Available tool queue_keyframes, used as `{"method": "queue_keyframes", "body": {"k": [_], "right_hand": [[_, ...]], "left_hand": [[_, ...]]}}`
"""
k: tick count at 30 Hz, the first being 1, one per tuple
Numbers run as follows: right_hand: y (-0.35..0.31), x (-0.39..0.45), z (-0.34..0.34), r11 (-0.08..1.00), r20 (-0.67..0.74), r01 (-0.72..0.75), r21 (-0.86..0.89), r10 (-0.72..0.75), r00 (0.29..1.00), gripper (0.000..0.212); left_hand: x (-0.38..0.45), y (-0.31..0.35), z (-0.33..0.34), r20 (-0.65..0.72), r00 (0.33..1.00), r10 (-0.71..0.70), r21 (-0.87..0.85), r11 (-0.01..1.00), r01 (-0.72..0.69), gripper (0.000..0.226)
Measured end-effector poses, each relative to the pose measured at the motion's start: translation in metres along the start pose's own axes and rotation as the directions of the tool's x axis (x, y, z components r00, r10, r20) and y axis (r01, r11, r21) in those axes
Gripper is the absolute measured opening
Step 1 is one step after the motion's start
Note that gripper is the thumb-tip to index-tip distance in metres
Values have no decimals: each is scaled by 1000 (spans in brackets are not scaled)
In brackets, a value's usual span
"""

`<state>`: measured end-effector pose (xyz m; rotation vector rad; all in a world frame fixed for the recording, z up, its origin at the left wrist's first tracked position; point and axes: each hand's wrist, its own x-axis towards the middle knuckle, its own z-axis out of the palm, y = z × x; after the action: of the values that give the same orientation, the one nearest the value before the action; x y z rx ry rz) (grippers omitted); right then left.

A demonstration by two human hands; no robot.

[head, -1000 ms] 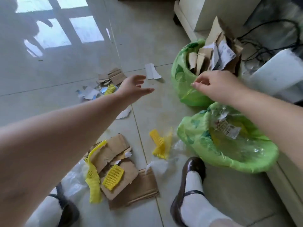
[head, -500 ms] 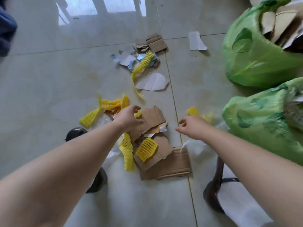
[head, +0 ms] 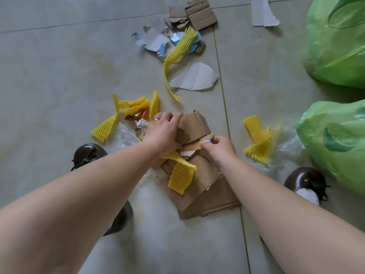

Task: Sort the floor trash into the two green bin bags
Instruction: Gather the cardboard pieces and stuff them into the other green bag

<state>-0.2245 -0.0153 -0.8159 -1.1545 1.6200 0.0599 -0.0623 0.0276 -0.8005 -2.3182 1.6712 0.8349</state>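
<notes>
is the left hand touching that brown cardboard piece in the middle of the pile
Touching. The head view shows the left hand lying on the cardboard piece, its fingers curled over the piece's upper left edge.

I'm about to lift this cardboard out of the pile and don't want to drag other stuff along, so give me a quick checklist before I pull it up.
1. Left hand on the top cardboard piece: ok, fingers curled over its far edge.
2. Right hand grip: cannot tell, fingertips pinch at a small white and orange scrap.
3. Cardboard free of other trash: not ok, yellow foam net lies on the lower sheets.
4. Green bin bags close by: ok, both to the right.
5. Bag mouths open: cannot tell, out of frame.
6. Shoes off the pile: ok.
</notes>
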Motion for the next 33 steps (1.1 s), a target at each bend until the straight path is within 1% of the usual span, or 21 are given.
{"method": "queue_keyframes", "body": {"k": [3, 5, 8, 10, 11, 12, 14, 15, 17, 18, 20, 21, 23, 25, 27, 30, 33], "right_hand": [[-4, -1, 2, 1000, -9, 18, -11, -19, 1000, 27], [-5, -1, 4, 999, -14, 10, 35, -9, 1000, 28], [-6, -4, 5, 983, -11, -31, 181, 33, 999, 22], [-6, -5, 6, 960, -39, -51, 276, 64, 997, 17], [-7, -6, 7, 952, -54, -55, 300, 75, 996, 19], [-7, -6, 7, 943, -56, -59, 327, 82, 995, 25], [-9, -6, 8, 914, -30, -89, 396, 110, 994, 39], [-10, -6, 9, 901, -15, -98, 423, 115, 993, 40], [-11, -4, 11, 890, -4, -91, 447, 104, 995, 24], [-12, -3, 11, 887, -6, -91, 453, 105, 994, 19], [-12, 0, 9, 878, -18, -79, 472, 99, 995, 20], [-12, 1, 7, 877, -33, -66, 477, 93, 995, 20], [-14, 3, 0, 869, -55, -45, 492, 82, 995, 19], [-18, 3, -10, 853, -89, -16, 522, 74, 993, 20], [-25, 0, -21, 838, -144, 31, 544, 57, 988, 23], [-37, -9, -37, 825, -217, 102, 556, 26, 976, 26], [-47, -22, -54, 802, -273, 180, 569, -22, 962, 25]], "left_hand": [[4, -2, -4, 3, 1000, -15, -68, 998, 15, 96], [6, -4, -5, -17, 1000, -11, -122, 992, 9, 84], [6, -4, -7, -73, 997, -1, -234, 972, -16, 61], [5, -4, -8, -88, 996, -19, -315, 949, -9, 54], [4, -4, -9, -88, 995, -35, -352, 936, 1, 54], [5, -4, -11, -87, 995, -46, -378, 926, 9, 57], [6, -3, -15, -71, 996, -47, -393, 919, 16, 66], [7, -3, -17, -54, 998, -46, -395, 918, 21, 73], [10, -3, -22, -9, 999, -32, -392, 919, 25, 86], [12, -3, -24, 15, 1000, -17, -386, 922, 22, 90], [15, -3, -30, 54, 999, -7, -406, 914, 28, 91], [17, -4, -34, 59, 998, -12, -424, 905, 36, 87], [19, -6, -43, 12, 1000, -15, -412, 911, 19, 70], [20, -8, -53, -78, 997, -14, -360, 933, -15, 51], [20, -11, -64, -147, 989, -34, -358, 933, -21, 42], [17, -13, -81, -213, 975, -64, -448, 893, -39, 29], [8, -11, -100, -283, 956, -81, -541, 836, -89, 27]]}}
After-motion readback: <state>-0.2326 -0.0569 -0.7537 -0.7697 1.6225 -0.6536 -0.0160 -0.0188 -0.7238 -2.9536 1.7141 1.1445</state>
